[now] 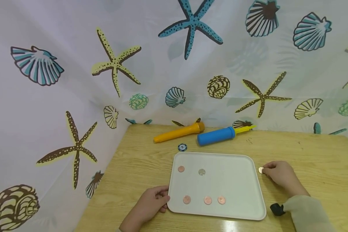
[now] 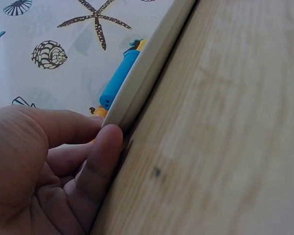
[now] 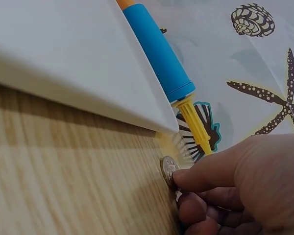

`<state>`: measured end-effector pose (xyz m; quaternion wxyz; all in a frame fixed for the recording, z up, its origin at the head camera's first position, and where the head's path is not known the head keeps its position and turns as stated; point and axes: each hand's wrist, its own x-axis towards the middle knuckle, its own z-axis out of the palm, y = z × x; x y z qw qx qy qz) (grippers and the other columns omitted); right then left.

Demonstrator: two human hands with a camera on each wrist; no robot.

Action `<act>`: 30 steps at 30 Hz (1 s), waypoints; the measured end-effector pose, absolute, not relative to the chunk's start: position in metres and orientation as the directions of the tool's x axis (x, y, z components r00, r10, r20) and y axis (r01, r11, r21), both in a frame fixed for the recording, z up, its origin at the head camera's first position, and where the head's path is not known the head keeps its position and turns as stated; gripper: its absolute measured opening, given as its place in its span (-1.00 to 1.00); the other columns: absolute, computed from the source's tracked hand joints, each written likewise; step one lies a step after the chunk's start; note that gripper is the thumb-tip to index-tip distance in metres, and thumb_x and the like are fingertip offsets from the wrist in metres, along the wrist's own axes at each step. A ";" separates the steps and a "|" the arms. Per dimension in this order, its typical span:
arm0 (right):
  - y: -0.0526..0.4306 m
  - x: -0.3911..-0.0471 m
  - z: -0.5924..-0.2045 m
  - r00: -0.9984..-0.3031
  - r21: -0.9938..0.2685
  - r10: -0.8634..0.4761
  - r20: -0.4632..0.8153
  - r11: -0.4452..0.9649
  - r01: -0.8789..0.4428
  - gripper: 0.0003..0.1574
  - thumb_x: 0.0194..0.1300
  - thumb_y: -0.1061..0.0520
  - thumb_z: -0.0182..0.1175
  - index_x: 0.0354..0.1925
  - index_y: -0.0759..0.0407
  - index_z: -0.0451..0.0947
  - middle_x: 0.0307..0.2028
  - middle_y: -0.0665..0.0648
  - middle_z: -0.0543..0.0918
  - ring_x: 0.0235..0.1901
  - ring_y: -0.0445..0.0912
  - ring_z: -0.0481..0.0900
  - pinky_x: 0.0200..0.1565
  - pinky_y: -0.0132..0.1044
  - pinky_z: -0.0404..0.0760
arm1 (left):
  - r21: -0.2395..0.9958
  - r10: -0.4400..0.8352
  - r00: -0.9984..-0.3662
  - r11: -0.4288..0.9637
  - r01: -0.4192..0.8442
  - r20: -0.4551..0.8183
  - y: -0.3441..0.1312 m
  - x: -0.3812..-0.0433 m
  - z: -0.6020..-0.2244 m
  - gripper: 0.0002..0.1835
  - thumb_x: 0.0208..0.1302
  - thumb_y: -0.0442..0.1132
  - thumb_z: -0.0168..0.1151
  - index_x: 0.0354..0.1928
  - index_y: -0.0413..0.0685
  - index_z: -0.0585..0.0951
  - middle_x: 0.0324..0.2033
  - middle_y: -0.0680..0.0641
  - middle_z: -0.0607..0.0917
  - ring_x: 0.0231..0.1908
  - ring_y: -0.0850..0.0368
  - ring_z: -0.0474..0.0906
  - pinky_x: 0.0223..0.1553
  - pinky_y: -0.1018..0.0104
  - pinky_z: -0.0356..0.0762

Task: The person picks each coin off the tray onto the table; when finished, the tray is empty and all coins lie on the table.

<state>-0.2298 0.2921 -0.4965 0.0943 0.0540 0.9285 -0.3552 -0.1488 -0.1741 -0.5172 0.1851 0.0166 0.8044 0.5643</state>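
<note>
A white tray (image 1: 235,180) lies on the wooden table, with several copper-coloured coins (image 1: 207,200) and one silver coin (image 1: 201,172) spread over it. At its left edge my left hand (image 1: 149,204) pinches the rim between thumb and fingers; the left wrist view shows the fingertips meeting at the tray's rim (image 2: 137,81). Beyond the tray's right side, my right hand (image 1: 279,174) holds a silver coin (image 3: 168,169) by its edge between finger and thumb. This coin is tilted up, close to the tabletop; whether it touches the wood I cannot tell.
Behind the tray lie an orange tube-shaped toy (image 1: 178,132), a blue pump (image 1: 216,136) with a yellow nozzle, and a blue-and-white poker chip (image 1: 182,147). A curtain (image 1: 150,71) printed with shells and starfish hangs at the back and left.
</note>
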 end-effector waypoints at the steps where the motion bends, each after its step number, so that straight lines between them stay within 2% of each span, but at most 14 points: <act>1: 0.292 -0.230 -0.496 -0.976 -0.646 0.033 -0.216 0.745 0.168 -0.63 0.40 0.07 0.21 -0.08 0.37 0.67 -0.34 0.10 0.69 -0.33 -0.05 0.55 -0.32 -0.28 0.51 | 0.913 0.235 -0.931 0.363 -0.183 -0.280 -0.174 -0.149 -0.517 -0.44 0.40 -0.27 0.26 0.34 -0.42 0.43 -0.26 -0.09 0.61 -0.40 0.14 0.61 -0.38 0.30 0.75; 5: 0.291 -0.231 -0.497 -0.978 -0.628 0.033 -0.204 0.762 0.157 -0.63 0.40 0.06 0.22 -0.09 0.38 0.68 -0.29 0.16 0.71 -0.26 0.00 0.57 -0.25 -0.19 0.56 | 0.913 0.232 -0.930 0.364 -0.187 -0.283 -0.175 -0.148 -0.517 -0.44 0.40 -0.27 0.26 0.34 -0.41 0.43 -0.27 -0.10 0.61 -0.41 0.14 0.61 -0.38 0.31 0.74; 10: 0.290 -0.231 -0.500 -0.983 -0.611 0.029 -0.179 0.780 0.135 -0.62 0.40 0.05 0.21 -0.09 0.36 0.69 -0.08 0.35 0.69 -0.06 0.21 0.59 -0.02 0.10 0.60 | 0.914 0.228 -0.933 0.361 -0.185 -0.280 -0.176 -0.147 -0.516 -0.44 0.40 -0.27 0.26 0.34 -0.42 0.43 -0.26 -0.10 0.61 -0.40 0.15 0.61 -0.38 0.31 0.75; 12: 0.290 -0.230 -0.500 -0.985 -0.607 0.026 -0.168 0.785 0.124 -0.61 0.40 0.04 0.21 -0.08 0.36 0.69 -0.04 0.38 0.67 -0.01 0.25 0.58 0.02 0.15 0.59 | 0.915 0.229 -0.934 0.359 -0.182 -0.275 -0.176 -0.147 -0.516 -0.44 0.40 -0.28 0.26 0.34 -0.43 0.43 -0.25 -0.11 0.61 -0.40 0.15 0.61 -0.38 0.31 0.75; 21: 0.270 -0.228 -0.495 -0.999 -0.645 -0.003 -0.052 0.763 0.031 -0.61 0.44 0.00 0.18 -0.03 0.29 0.68 -0.15 0.25 0.72 -0.14 0.10 0.63 -0.14 -0.06 0.65 | 0.919 0.240 -0.934 0.354 -0.172 -0.266 -0.177 -0.147 -0.517 -0.44 0.40 -0.26 0.26 0.34 -0.44 0.42 -0.23 -0.11 0.61 -0.40 0.15 0.62 -0.38 0.31 0.75; 26: 0.242 -0.229 -0.487 -0.993 -0.745 -0.054 -0.108 0.666 0.045 -0.64 0.45 0.03 0.21 0.00 0.29 0.66 -0.26 0.15 0.70 -0.33 -0.04 0.59 -0.34 -0.25 0.60 | 0.919 0.248 -0.932 0.357 -0.164 -0.263 -0.178 -0.148 -0.518 -0.44 0.40 -0.26 0.25 0.34 -0.44 0.42 -0.25 -0.10 0.61 -0.40 0.14 0.62 -0.38 0.31 0.75; 30: 0.222 -0.231 -0.486 -0.985 -0.785 -0.095 -0.144 0.618 0.056 -0.69 0.41 0.08 0.25 -0.03 0.28 0.68 -0.32 0.11 0.68 -0.39 -0.07 0.57 -0.39 -0.27 0.57 | 0.917 0.253 -0.929 0.362 -0.167 -0.269 -0.178 -0.149 -0.517 -0.44 0.41 -0.27 0.23 0.35 -0.45 0.41 -0.26 -0.10 0.61 -0.39 0.15 0.62 -0.38 0.31 0.75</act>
